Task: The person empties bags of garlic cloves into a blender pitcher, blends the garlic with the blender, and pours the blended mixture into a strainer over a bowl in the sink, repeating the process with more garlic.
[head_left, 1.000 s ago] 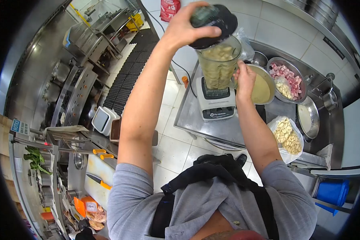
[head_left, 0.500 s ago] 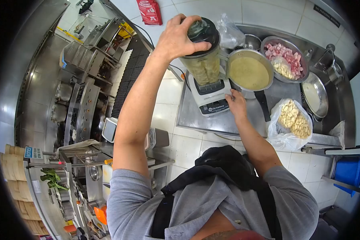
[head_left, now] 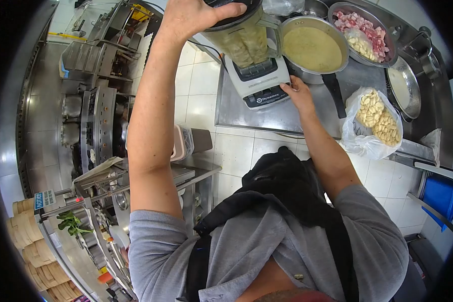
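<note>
Basically, we should press the lid evenly with our left hand, grip too cropped to tell, while our loose, empty right hand steadies the blender base.

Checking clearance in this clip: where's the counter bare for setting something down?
The steel counter is bare along its near edge before the blender, between the right hand and black handle, and between that handle, the meat bowl and plastic bag. It's crowded behind, where blender, pan and bowl stand close.

L hand — high, thumb extd, R hand — lower
</note>
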Motion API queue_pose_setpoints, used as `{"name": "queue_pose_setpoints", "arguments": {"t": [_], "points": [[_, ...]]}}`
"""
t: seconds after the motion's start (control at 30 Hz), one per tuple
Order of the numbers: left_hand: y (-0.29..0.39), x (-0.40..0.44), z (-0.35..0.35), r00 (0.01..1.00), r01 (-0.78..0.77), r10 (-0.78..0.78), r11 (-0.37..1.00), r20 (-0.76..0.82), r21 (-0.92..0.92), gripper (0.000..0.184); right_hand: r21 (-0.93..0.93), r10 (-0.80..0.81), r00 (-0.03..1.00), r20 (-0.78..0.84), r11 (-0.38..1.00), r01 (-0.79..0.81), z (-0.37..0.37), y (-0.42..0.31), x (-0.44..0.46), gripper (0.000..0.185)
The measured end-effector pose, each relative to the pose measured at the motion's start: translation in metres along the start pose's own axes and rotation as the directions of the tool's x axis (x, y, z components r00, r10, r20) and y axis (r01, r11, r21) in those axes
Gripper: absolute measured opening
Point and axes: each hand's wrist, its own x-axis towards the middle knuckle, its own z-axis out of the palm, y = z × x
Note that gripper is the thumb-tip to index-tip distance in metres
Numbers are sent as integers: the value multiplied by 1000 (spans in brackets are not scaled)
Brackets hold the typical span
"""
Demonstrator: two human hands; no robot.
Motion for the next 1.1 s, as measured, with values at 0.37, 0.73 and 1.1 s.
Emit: {"name": "queue_pose_setpoints", "arguments": {"t": [0.37, 0.73, 1.1], "points": [[8, 3, -3, 999, 21, -21, 1000, 35, 3, 73, -110, 6, 999, 51, 994, -1, -5, 10, 5, 67], [12, 2, -4, 999, 29, -29, 999, 25, -21, 74, -193, 49, 999, 2, 980, -48, -1, -4, -6, 67], [8, 2, 2, 997, 66, -66, 998, 47, -15, 73, -239, -53, 997, -51, 970, 39, 4, 18, -2, 68]]}}
